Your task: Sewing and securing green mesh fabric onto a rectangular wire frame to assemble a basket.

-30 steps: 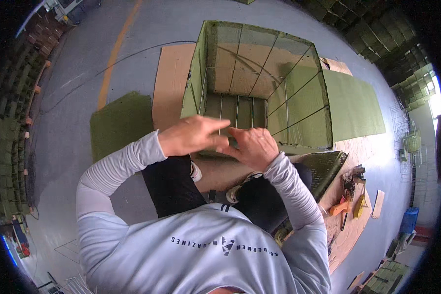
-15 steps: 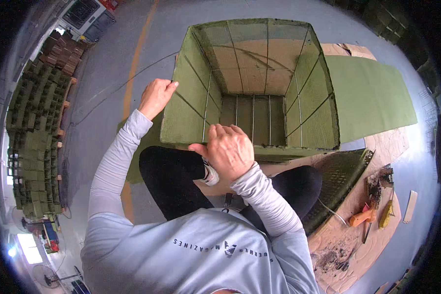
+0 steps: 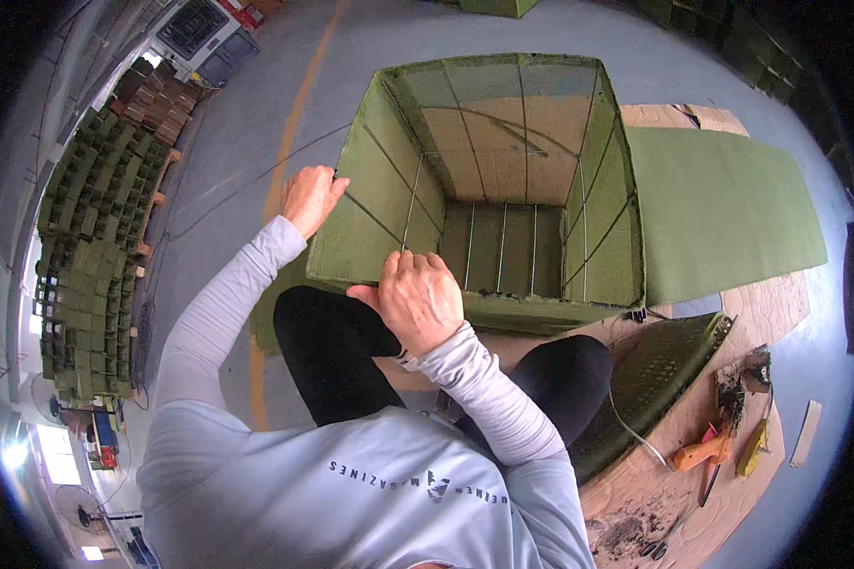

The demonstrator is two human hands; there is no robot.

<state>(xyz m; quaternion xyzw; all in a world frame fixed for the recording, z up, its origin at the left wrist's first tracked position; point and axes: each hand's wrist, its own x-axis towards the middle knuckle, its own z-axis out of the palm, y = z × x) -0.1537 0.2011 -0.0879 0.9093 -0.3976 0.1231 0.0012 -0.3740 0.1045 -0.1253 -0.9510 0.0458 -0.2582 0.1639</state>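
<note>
Two sets of fingers are closed on the green box (image 3: 605,223); its near rim is grasped by the right hand (image 3: 422,302), thumb turned leftward; its left edge is apparently gripped by the left hand (image 3: 311,199), whose fingertips are partly hidden; the box is set open side up before the knees (image 3: 318,322), wire rods (image 3: 501,247) seen inside; rightward, a green sheet (image 3: 726,209) is laid; nearer, an orange-handled tool (image 3: 700,453) is left on cardboard (image 3: 731,493).

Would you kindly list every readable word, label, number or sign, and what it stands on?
Pale grey fabric shirt: dark upside-down lettering and emblem, wording not copied here.
Open green rectangular box: no lettering visible.
Orange-handled tool: any marking too small to read.
</note>
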